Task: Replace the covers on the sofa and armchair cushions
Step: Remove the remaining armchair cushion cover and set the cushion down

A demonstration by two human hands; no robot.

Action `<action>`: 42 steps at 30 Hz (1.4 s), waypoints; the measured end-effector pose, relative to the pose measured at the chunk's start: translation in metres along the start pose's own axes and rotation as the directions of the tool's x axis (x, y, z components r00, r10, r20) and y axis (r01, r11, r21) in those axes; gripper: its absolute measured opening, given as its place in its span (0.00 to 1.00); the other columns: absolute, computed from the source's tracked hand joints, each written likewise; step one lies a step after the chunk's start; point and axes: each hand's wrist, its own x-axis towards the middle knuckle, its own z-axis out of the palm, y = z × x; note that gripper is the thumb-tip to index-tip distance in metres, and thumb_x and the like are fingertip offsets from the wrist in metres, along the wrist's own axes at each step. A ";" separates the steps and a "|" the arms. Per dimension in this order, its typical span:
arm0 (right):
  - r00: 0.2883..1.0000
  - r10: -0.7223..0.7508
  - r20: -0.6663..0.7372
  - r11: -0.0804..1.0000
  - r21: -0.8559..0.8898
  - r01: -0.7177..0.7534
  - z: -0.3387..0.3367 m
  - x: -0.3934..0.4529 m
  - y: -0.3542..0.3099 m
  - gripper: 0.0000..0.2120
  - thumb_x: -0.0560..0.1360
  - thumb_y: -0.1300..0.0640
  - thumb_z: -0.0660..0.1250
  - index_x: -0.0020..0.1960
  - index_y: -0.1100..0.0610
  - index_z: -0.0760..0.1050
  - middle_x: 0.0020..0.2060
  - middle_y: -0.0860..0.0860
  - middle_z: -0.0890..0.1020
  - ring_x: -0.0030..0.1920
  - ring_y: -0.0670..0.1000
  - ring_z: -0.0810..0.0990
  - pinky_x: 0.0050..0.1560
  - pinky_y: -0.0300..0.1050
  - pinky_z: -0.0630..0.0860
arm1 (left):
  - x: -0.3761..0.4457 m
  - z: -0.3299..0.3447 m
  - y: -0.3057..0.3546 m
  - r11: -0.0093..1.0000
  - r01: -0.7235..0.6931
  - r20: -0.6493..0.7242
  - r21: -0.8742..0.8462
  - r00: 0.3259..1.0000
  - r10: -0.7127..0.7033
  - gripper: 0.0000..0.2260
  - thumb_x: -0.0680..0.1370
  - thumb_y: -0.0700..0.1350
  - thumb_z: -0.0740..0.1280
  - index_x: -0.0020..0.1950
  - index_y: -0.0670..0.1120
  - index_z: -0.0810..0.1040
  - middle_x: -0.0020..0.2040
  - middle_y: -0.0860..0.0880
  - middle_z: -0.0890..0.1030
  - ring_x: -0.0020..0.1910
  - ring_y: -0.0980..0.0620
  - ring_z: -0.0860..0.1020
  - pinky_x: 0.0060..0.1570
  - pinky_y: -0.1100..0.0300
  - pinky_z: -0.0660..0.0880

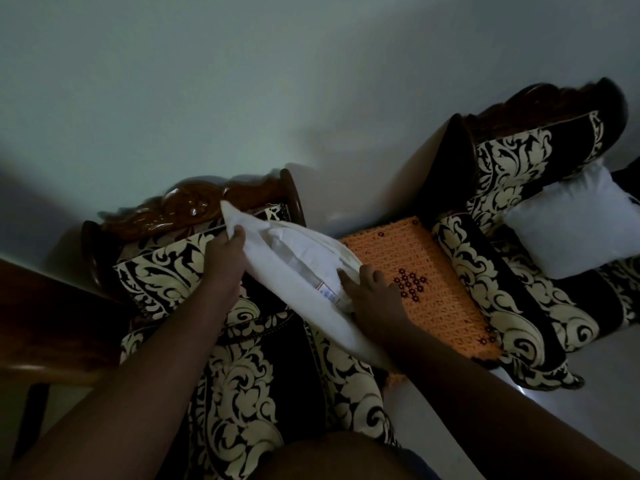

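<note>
1. Left hand, seen from the head camera, pinches the upper corner of the white cover, thumb and fingers curled over its edge. That corner is the only anchor; if the cloth slides out of the pinch, the cover could sag and the opening would close up.

2. Right hand has its fingers pushed in at the cover's open edge, beside the insert and its small label. They look loosely curled, but the fingertips are hidden in the fabric, so I cannot tell whether they grip cloth or only press the filling. Pushing hard against a bunched corner could strain the seam or leave the insert twisted inside.

3. Cover and insert lie tilted across the armchair, overhanging its right arm and touching the orange mat that sits between the two seats. With so much weight off the seat, the cushion could tip toward the floor if either hand lets go.

4. Mat has an openwork weave; the right hand hangs just over it, and loose cover fabric could snag there.

5. Second pillow, white and bare-looking, rests on the sofa at right, well apart, so it seems yet to be done.

6. Dim light makes the opening's edge hard to judge; a fold tucked wrongly could go unnoticed.
</note>
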 end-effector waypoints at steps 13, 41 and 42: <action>0.999 -0.034 0.013 0.993 0.112 0.032 0.031 -0.040 -0.016 0.26 0.77 0.34 0.52 0.71 0.42 0.69 0.58 0.47 0.78 0.59 0.54 0.75 0.56 0.54 0.68 | 0.019 0.008 -0.007 0.811 -0.213 0.209 0.546 0.971 0.114 0.32 0.83 0.43 0.58 0.82 0.61 0.46 0.68 0.43 0.76 0.60 0.40 0.78 0.57 0.48 0.78; 0.984 0.172 0.041 0.859 0.483 -0.170 -0.040 -0.009 0.093 0.19 0.79 0.40 0.66 0.41 0.55 0.78 0.39 0.51 0.77 0.39 0.49 0.74 0.37 0.45 0.67 | 0.055 0.030 -0.005 -0.333 -0.754 0.709 0.566 0.651 -0.270 0.17 0.82 0.57 0.53 0.65 0.62 0.78 0.78 0.46 0.61 0.73 0.45 0.59 0.71 0.41 0.53; 0.985 0.172 0.027 0.854 0.494 -0.163 -0.038 -0.008 0.096 0.19 0.78 0.40 0.67 0.40 0.56 0.77 0.39 0.51 0.77 0.39 0.48 0.74 0.37 0.46 0.67 | 0.055 0.028 -0.004 -0.329 -0.759 0.734 0.562 0.641 -0.224 0.19 0.81 0.59 0.52 0.66 0.63 0.77 0.80 0.46 0.57 0.76 0.44 0.56 0.72 0.41 0.51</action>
